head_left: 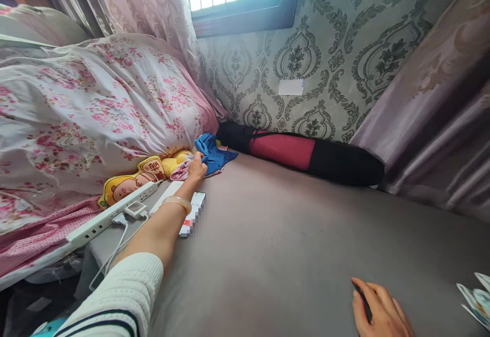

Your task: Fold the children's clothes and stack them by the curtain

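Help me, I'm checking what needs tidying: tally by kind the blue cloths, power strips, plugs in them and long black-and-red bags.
Blue cloth: 1
Power strip: 1
Plugs: 2
Black-and-red bag: 1
Total: 5

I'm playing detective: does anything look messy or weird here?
The crumpled blue cloth at the left hand looks untidy, heaped rather than folded. The white-screened rectangular phone looks odd too: blurry square blocks cover its lower edge.
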Motion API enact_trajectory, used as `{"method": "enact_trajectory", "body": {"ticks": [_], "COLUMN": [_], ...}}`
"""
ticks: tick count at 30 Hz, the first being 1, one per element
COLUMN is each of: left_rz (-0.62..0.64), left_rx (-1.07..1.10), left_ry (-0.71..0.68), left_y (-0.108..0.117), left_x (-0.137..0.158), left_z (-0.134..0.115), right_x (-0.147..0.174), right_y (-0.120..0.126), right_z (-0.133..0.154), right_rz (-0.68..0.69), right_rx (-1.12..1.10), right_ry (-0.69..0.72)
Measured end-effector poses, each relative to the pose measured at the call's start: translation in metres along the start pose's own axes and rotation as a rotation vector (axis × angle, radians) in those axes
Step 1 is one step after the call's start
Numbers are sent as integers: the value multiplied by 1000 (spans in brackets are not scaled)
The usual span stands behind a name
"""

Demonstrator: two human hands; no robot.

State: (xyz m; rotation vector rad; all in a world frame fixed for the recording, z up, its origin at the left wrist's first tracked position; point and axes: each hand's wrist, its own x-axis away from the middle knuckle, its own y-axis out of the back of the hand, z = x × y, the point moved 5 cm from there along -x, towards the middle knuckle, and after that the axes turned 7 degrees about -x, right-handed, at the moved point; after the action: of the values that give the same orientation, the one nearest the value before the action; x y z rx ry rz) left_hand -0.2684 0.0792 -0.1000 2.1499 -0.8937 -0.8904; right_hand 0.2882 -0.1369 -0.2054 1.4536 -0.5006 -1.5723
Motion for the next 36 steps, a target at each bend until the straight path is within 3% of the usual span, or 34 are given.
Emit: {"method": "enact_trajectory", "body": {"ticks": [7, 16, 20, 26, 29, 36], "left_rz": [28, 236, 401, 780, 942, 1232], "left_rx": [406, 741, 878, 1072, 1044, 684], "left_ry": [-14, 8, 33, 28, -125, -782], "left_y": [-37, -78, -84, -83, -76, -50], "left_x": [26, 108, 138, 196, 225, 294], "left_z": [-52, -102, -123, -165, -190, -245], "right_x": [1, -3, -6, -5, -6, -11], "right_y": [-4, 7, 13, 17, 19, 47], "right_z": [2, 17, 25, 30, 30, 37], "right_rz": [29, 80, 93, 68, 52, -213], "right_rx": [33, 18, 10, -50, -129, -365], "right_ry": [-8, -75, -97, -126, -149, -116]}}
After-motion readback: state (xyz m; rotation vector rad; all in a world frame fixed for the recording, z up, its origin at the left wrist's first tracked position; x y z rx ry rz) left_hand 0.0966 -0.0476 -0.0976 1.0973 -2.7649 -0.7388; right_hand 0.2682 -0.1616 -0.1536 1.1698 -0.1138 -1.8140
